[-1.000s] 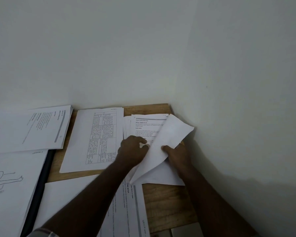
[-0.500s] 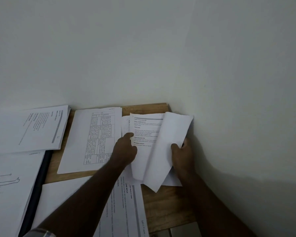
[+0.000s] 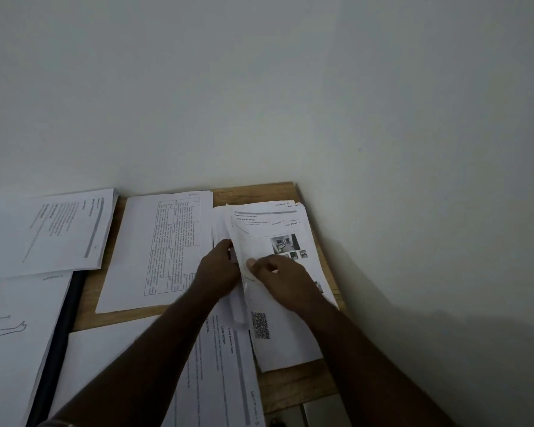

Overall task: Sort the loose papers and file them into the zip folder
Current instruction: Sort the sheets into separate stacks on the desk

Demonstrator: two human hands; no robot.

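A stack of printed papers (image 3: 278,229) lies in the table's far right corner, its top sheet showing small photos and a QR code. My left hand (image 3: 219,266) grips the stack's left edge, fingers curled around the lifted sheets. My right hand (image 3: 284,278) lies on the top sheet, with thumb and fingers pinching its curled left edge. Other paper piles are spread around: a table-printed sheet (image 3: 161,248), a text pile at far left (image 3: 53,229), a sheet with a line drawing (image 3: 13,331) and a near pile (image 3: 216,365). No zip folder is identifiable.
The wooden table (image 3: 293,386) sits in a room corner, with walls close behind and on the right. A dark strip (image 3: 62,334) runs between the left paper piles. Something grey (image 3: 321,411) shows at the table's near right edge.
The blank sheet my right hand held up has been turned down onto the stack; a page with photos and a QR code now faces up. My right hand moved left onto it.
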